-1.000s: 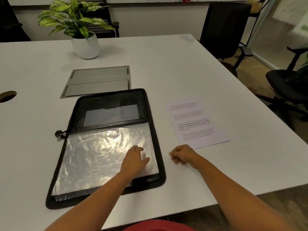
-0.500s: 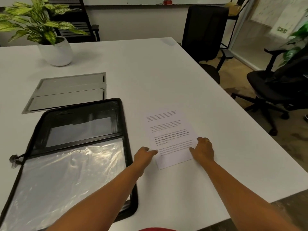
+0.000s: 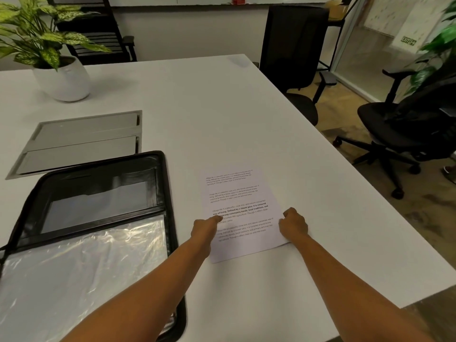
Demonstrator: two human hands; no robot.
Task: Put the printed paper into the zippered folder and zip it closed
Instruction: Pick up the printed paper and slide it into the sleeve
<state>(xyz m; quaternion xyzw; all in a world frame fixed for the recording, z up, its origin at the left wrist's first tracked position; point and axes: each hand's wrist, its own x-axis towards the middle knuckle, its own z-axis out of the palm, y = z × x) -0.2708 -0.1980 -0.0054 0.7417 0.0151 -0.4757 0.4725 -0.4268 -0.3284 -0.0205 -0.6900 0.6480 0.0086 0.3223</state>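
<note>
White table (image 3: 246, 287) — open folder (image 3: 98, 262) close to near edge at left, paper (image 3: 243, 193) flat just beside it. Left hand (image 3: 206, 229) straight-fingered, touching paper's left edge; right hand (image 3: 293, 225) curled over right edge — grip impossible to tell. Open tabletop beyond.

Free room: the table (image 3: 222, 114) lies bare beyond the printed paper (image 3: 243, 193) and to its right, out to the far and right edges. A narrow bare strip separates the paper from the right rim of the zippered folder (image 3: 164, 174), which lies open and flat. Obstacles: the left hand (image 3: 206, 229) rests on the paper's left margin. The right hand (image 3: 293, 227), fingers curled, sits on its right edge. The left forearm crosses the folder's near right corner. A flush grey panel (image 3: 81, 140) sits just beyond the folder. A potted plant (image 3: 61, 77) stands far left, well apart. Office chairs (image 3: 294, 58) stand off the table's right side.
</note>
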